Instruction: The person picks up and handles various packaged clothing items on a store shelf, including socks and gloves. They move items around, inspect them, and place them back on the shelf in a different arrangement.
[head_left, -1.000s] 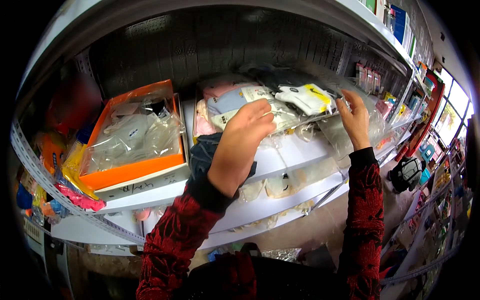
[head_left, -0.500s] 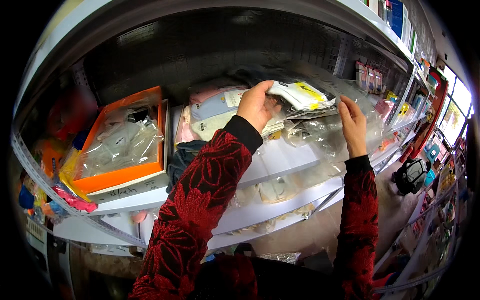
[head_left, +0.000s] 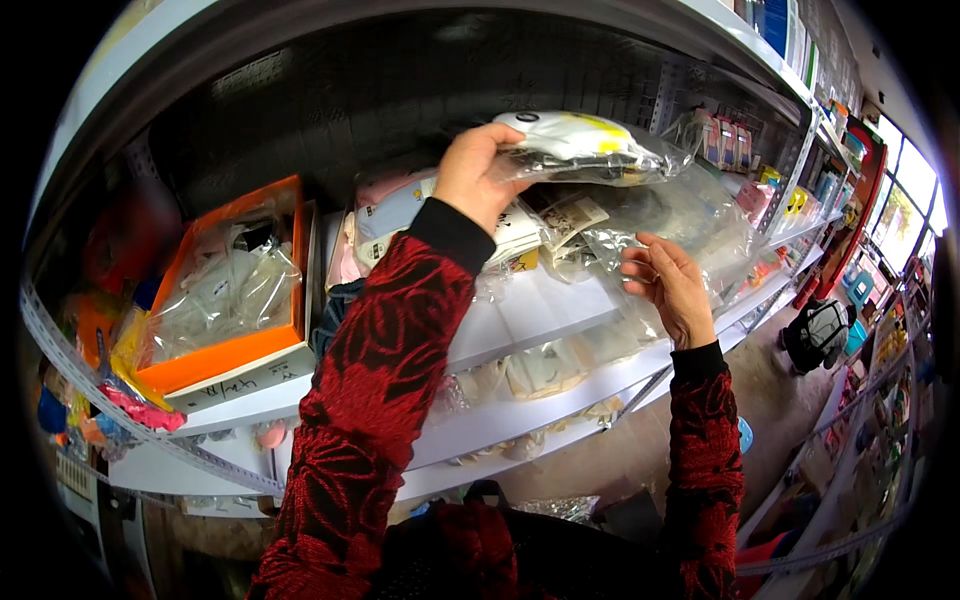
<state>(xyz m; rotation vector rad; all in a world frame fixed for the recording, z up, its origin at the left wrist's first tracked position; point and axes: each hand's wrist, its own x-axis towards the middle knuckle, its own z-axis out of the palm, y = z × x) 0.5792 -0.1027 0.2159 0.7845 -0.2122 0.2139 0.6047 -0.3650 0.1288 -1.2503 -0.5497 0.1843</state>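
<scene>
My left hand [head_left: 478,178] is closed on the left end of a clear-wrapped pack of folded white-and-yellow socks [head_left: 570,137], raised above the shelf and tilted. My right hand [head_left: 672,285] hovers lower and to the right, fingers loosely curled and apart, close to a large clear plastic bag [head_left: 700,215]. Whether its fingertips touch the bag I cannot tell. Beneath the raised pack lie other wrapped packs [head_left: 575,217], partly hidden. Left of them, folded pale blue and pink garments [head_left: 395,207] are stacked, partly behind my left arm.
An orange box [head_left: 298,280] with plastic-wrapped clothing stands on the white shelf [head_left: 535,315] at left. Colourful items [head_left: 135,345] hang by the left metal post. More bagged goods [head_left: 545,370] sit on the shelf below. Across the aisle at right are a dark bag [head_left: 815,333] and stocked shelves.
My left hand has lifted the sock pack up from the pile, uncovering the packs beneath. My right hand has moved down and left, its fingers curling more.
</scene>
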